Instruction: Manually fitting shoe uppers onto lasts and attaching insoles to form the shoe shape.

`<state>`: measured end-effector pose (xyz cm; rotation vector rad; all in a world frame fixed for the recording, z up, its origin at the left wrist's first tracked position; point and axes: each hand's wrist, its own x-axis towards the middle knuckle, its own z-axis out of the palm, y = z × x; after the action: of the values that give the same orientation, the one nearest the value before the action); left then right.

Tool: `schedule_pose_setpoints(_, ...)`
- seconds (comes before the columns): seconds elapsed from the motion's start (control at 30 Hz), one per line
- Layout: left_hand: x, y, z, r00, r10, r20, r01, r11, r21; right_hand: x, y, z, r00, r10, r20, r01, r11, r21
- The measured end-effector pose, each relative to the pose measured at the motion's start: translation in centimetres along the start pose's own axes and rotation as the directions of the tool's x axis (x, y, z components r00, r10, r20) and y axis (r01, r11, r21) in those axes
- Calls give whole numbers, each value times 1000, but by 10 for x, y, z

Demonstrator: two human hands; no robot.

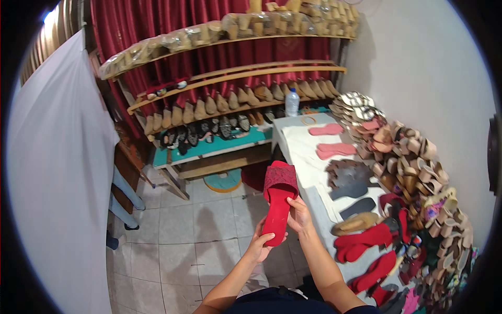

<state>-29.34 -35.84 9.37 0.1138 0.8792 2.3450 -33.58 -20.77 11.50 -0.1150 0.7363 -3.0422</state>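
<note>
A red slide sandal (pixel 276 222) with a wide patterned red strap is held up in front of me, its toe pointing away. My left hand (pixel 258 244) is closed around the heel end, thumb on top of the insole. Farther up, my right hand (pixel 299 215) grips the right edge just behind the strap, with the thumb on the insole. The fingers beneath the sole are mostly hidden. To the right of the sandal, a white-covered table (pixel 293 137) carries pink insoles (pixel 335 151), dark grey sole pieces (pixel 357 208) and red sole pieces (pixel 363 242).
Sandals (pixel 410 152) lie heaped along the right wall. A water bottle (pixel 292 103) stands at the table's far corner. Shoe lasts (pixel 200 109) line the shelves behind, above a turquoise bench (pixel 209 153). A white curtain (pixel 60 172) hangs at left, with another person's legs (pixel 125 191) beside it.
</note>
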Motion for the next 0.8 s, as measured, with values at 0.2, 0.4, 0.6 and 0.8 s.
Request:
schedule_pose_setpoints(0.2,39,80,-70,992,84,-94,-86,996,-18,110,51,29,991,105,83,-104,994,-10)
schedule_pose_setpoints(0.4,92,157,-89,955,210,-210,-204,978,47,215,77,45,984,169,60,-164,983,-80)
schedule_pose_setpoints(0.6,168,227,-99,925,244,-290,-161,946,281,338,78,52,978,196,76,-184,972,-146)
schedule_pose_setpoints(0.8,268,313,-117,816,474,-330,-281,825,491,483,78,71,970,192,148,-163,968,-191)
